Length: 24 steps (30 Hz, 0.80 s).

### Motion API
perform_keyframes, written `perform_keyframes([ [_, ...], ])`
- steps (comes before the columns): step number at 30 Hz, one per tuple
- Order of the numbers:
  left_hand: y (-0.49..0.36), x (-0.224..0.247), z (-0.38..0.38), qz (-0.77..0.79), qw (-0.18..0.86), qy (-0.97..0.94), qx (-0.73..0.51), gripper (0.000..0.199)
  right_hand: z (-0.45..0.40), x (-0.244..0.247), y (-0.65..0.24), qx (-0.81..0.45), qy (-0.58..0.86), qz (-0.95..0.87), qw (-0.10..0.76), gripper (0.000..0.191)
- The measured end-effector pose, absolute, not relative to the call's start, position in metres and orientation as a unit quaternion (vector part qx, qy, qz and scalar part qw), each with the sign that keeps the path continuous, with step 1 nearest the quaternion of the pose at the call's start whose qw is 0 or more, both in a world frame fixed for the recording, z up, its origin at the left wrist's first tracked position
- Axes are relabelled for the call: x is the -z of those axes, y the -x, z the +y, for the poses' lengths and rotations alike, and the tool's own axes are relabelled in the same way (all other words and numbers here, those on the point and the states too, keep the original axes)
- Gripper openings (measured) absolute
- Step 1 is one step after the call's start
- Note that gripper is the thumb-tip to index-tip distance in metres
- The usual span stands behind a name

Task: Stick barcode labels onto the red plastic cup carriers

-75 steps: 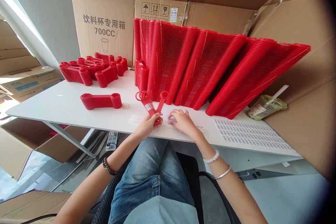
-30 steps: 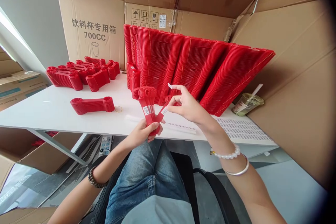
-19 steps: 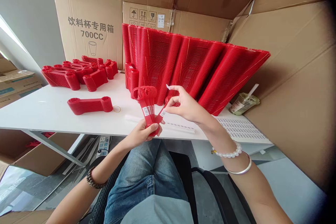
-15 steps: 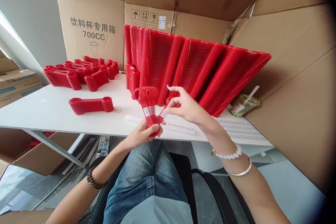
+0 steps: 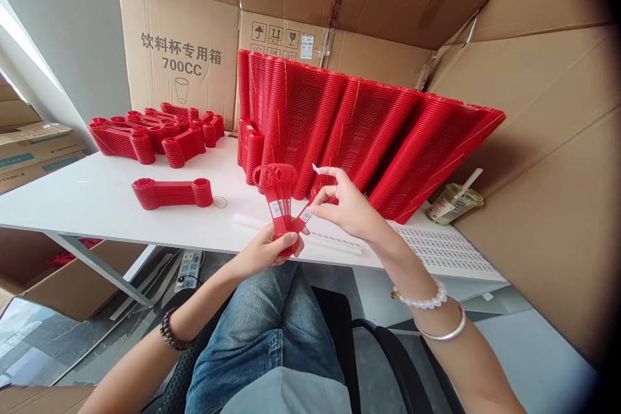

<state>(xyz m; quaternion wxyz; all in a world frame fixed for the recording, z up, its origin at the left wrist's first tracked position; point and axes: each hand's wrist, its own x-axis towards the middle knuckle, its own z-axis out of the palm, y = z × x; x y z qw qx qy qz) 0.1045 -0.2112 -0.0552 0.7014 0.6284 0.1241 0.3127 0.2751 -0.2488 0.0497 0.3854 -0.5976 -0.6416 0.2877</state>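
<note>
My left hand [image 5: 272,247] is closed round the lower ends of several red plastic strips with ring-shaped ends [image 5: 281,197], fanned upright. Small white printed labels [image 5: 276,209] show on their flat middles. One strip [image 5: 303,220] leans out to the right, apart from the others, and bears its own label [image 5: 306,215]. My right hand [image 5: 342,204] has its thumb and bent fingers closed at that strip's upper part, just above the label. A small white sticker [image 5: 315,169] clings to a fingertip of my right hand. The strip's far ring is partly hidden by my fingers.
Tall stacks of red strips [image 5: 310,116] stand behind my hands. Smaller bundles [image 5: 145,132] and one bundle [image 5: 172,194] lie left, by a rubber band [image 5: 220,202]. A label sheet [image 5: 441,246] and a drink cup [image 5: 453,202] are right. Cardboard [image 5: 179,32] walls the back.
The view has shifted slightly, so the scene sits a little further right and lower. My hands keep nearly the same pose, with my right fingers still at the separate strip.
</note>
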Motion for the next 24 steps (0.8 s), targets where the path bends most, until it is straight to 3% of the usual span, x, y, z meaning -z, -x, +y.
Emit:
perform_keyframes([
  [5, -0.106, 0.053, -0.214, 0.124, 0.705, -0.623, -0.314, 0.046, -0.254, -0.041, -0.27, -0.188, 0.608, -0.671, 0.38, 0.059],
  [9, -0.105, 0.048, -0.22, 0.124, 0.709, -0.612, -0.327, 0.046, -0.257, -0.03, -0.267, -0.018, 0.569, -0.723, 0.391, 0.05],
  [12, -0.104, 0.046, -0.223, 0.118, 0.705, -0.618, -0.328, 0.046, -0.255, -0.022, -0.271, 0.095, 0.555, -0.716, 0.413, 0.057],
  [19, -0.106, 0.047, -0.223, 0.117, 0.707, -0.621, -0.318, 0.045, -0.256, -0.006, -0.273, -0.013, 0.549, -0.688, 0.475, 0.075],
  [24, -0.108, 0.05, -0.221, 0.131, 0.704, -0.616, -0.328, 0.048, -0.253, 0.004, -0.272, -0.028, 0.527, -0.615, 0.586, 0.056],
])
